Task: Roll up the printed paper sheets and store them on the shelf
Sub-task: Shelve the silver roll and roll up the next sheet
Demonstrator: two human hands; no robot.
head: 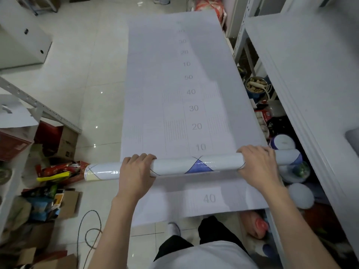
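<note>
A long white printed sheet [174, 74] with grey numbers and fine line patterns stretches away from me over the tiled floor. Across its near part lies a glossy rolled tube [194, 165] showing a blue diamond and black curved lines. My left hand [136, 171] grips the tube left of its middle, fingers curled over the top. My right hand [258, 162] grips it near the right end in the same way. A flat piece of sheet [209, 199] printed "40" lies below the tube, nearer to me.
A white metal shelf unit [303, 78] runs along the right, with bowls, bags and jars underneath. Cardboard boxes and packets [58, 171] crowd the left floor, and a cable [91, 230] loops beside them. My legs and a shoe [174, 229] are below the sheet.
</note>
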